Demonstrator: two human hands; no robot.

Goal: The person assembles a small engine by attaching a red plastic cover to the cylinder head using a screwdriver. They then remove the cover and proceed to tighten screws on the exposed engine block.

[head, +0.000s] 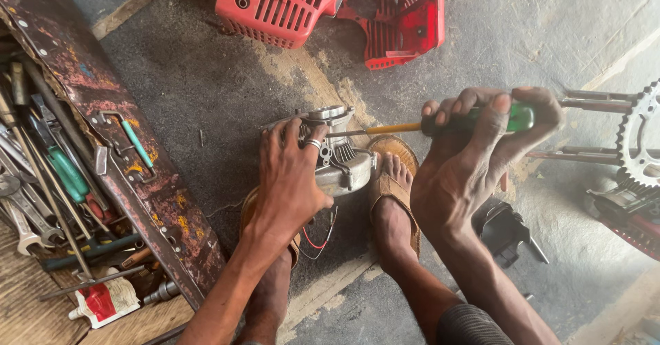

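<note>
One engine (pixel 340 159) sits on the floor (pixel 206 83), gripped by the left hand (pixel 292 176). The right hand (pixel 474 152) clenches one screwdriver (pixel 412 126). Two red covers (pixel 330 11) lie beyond.

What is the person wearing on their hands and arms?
No gloves. The left hand has a silver ring on one finger. The right hand wears nothing. Both forearms show no sleeves. The hands look smudged with workshop grime.
</note>
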